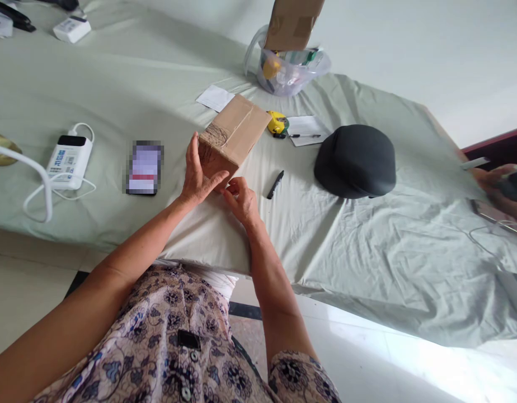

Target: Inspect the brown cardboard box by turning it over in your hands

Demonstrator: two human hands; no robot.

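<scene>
A closed brown cardboard box lies on the cloth in front of me, with dark scribbled lines on its near left part. My left hand is at its near left side, fingers stretched up and thumb spread across the near face. Against the lower near edge, my right hand has its fingers curled in a pinch; what is between them, if anything, is hidden. To the right of that hand lies a black marker. A yellow tape measure sits by the box's far right corner.
Further right are a white paper with a pen and a black cap. A clear basket stands at the back. A phone and white power bank lie left. Another person's hand shows at far right.
</scene>
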